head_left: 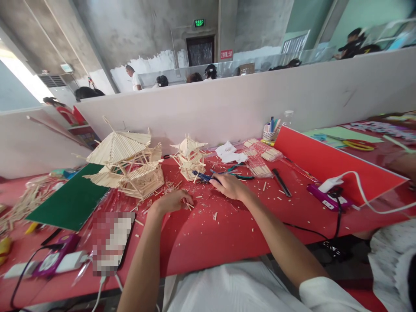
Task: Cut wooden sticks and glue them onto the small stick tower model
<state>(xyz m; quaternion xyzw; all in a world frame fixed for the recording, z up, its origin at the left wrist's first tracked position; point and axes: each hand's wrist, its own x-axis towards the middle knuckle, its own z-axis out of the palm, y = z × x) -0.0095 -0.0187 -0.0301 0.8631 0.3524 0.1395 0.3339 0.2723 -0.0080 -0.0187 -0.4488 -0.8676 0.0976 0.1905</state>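
My left hand [173, 201] is low over the table, fingers curled in a pinch on short wooden sticks [190, 206]. My right hand [229, 185] is closed around a slim dark blue hand tool [203, 176], whose kind I cannot make out for certain. Its tip points left, in front of a small pavilion model [189, 158] built of thin wooden sticks. To the left of that stands a larger stick pavilion [125, 162] with a sloped roof. Teal-handled pliers [244, 176] lie just beyond my right hand.
Cut stick scraps litter the red table [208, 242]. Bagged sticks [260, 158], white tissue [230, 152] and a black cutter knife [281, 182] lie to the right. A phone [113, 242], purple power strips [328, 198] with cables, and a green board [69, 197] flank me. A white partition [221, 106] stands behind.
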